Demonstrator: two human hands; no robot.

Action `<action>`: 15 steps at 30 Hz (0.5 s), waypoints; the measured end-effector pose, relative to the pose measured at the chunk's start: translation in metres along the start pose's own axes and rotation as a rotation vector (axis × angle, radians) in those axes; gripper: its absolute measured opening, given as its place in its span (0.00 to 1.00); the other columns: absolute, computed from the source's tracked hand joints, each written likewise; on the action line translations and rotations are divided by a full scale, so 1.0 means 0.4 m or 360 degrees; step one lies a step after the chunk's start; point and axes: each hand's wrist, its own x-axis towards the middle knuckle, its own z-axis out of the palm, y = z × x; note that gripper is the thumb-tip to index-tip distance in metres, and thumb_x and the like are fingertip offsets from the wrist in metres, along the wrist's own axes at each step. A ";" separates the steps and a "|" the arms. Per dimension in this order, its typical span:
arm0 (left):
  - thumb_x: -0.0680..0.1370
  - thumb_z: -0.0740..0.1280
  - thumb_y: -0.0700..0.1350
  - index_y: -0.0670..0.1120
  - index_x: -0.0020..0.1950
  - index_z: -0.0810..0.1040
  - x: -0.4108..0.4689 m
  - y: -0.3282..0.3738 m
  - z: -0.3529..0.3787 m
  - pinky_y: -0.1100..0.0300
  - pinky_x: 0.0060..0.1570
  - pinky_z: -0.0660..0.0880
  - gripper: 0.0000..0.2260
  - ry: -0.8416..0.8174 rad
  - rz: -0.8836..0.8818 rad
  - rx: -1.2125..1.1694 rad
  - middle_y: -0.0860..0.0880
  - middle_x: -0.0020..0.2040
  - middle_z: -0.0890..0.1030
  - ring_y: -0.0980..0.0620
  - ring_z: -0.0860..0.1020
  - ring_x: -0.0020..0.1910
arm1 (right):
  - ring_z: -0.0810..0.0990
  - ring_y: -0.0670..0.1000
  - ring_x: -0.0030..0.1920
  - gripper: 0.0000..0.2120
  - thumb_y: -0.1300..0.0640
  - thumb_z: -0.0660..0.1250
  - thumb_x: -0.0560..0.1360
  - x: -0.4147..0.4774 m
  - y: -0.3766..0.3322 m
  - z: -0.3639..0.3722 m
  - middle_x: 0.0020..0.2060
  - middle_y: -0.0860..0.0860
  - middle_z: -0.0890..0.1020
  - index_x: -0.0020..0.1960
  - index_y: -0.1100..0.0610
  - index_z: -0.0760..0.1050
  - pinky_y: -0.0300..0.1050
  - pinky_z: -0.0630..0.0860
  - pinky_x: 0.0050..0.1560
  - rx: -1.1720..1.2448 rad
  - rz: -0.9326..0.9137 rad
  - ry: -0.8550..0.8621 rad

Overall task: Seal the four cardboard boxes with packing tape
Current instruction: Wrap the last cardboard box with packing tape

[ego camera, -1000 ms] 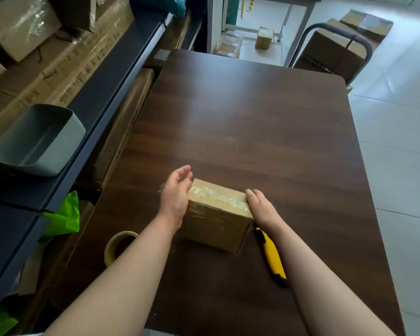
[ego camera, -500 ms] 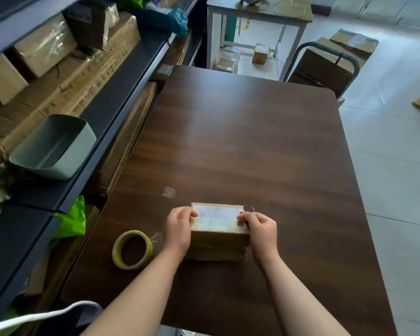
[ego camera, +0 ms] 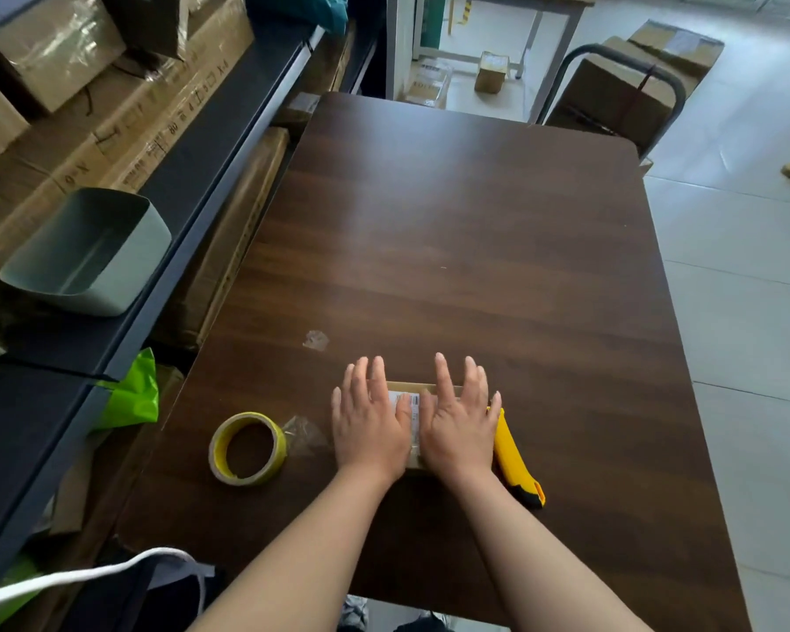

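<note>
Cardboard showed between two flat hands in the head view: a small box [ego camera: 407,388] sat on the near part of the dark wooden tabletop [ego camera: 452,244], its top bearing a white printed label; the left hand [ego camera: 369,424] lay palm-down on the box's left half, fingers straight and slightly spread, gripping nothing; the right hand [ego camera: 459,421] pressed the right half in the same way, fingers straight, thumbs nearly meeting over the label; most of the box was hidden under them. A yellow tape roll [ego camera: 280,442] lay flat on the tabletop near the left hand, with a crumpled clear piece of tape [ego camera: 304,433] between roll and hand; a smaller scrap [ego camera: 315,340] was on the wood beyond the box. A yellow knife [ego camera: 511,458] with a black end lay just beside the right hand, against the box's right side. Left of the tabletop ran a dark shelf [ego camera: 192,175] carrying cartons [ego camera: 110,107] and a grey bin [ego camera: 87,253]; a green bag [ego camera: 133,394] hung below it; more boxes stood on a cart [ego camera: 621,88] past the far edge.
</note>
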 end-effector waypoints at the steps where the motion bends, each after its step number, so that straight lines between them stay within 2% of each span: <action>1: 0.82 0.47 0.57 0.47 0.79 0.47 0.002 -0.001 0.009 0.52 0.75 0.47 0.28 -0.0063 0.0018 0.0033 0.47 0.79 0.49 0.48 0.47 0.78 | 0.42 0.53 0.78 0.25 0.43 0.45 0.82 0.001 0.002 0.010 0.79 0.52 0.46 0.79 0.42 0.46 0.59 0.42 0.76 -0.0040 0.0012 -0.0046; 3: 0.83 0.46 0.56 0.47 0.79 0.43 0.004 -0.008 0.022 0.53 0.76 0.49 0.28 -0.0145 0.0032 0.0028 0.47 0.80 0.46 0.49 0.45 0.78 | 0.44 0.53 0.79 0.25 0.43 0.43 0.82 0.002 0.009 0.025 0.79 0.52 0.48 0.78 0.42 0.48 0.58 0.45 0.77 -0.0047 0.0019 -0.0036; 5: 0.83 0.47 0.55 0.46 0.79 0.44 0.004 -0.011 0.026 0.53 0.74 0.54 0.28 -0.0162 0.0035 -0.0024 0.47 0.80 0.46 0.49 0.48 0.78 | 0.47 0.53 0.78 0.26 0.42 0.41 0.81 0.002 0.006 0.028 0.79 0.52 0.51 0.78 0.42 0.51 0.56 0.48 0.77 -0.0031 0.0007 0.0001; 12: 0.83 0.48 0.55 0.46 0.79 0.46 0.011 -0.028 0.024 0.53 0.68 0.67 0.27 -0.0219 0.0091 -0.0143 0.49 0.79 0.47 0.48 0.57 0.76 | 0.45 0.52 0.78 0.24 0.44 0.47 0.83 0.006 0.020 -0.003 0.78 0.51 0.51 0.78 0.43 0.52 0.50 0.56 0.74 0.0106 -0.0035 -0.0220; 15: 0.83 0.50 0.54 0.46 0.79 0.48 0.016 -0.039 0.025 0.56 0.67 0.67 0.27 -0.0196 0.0143 -0.0263 0.50 0.78 0.48 0.49 0.60 0.75 | 0.47 0.50 0.78 0.23 0.43 0.48 0.83 0.010 0.026 -0.003 0.78 0.50 0.53 0.77 0.43 0.56 0.50 0.58 0.74 0.0178 -0.0068 -0.0211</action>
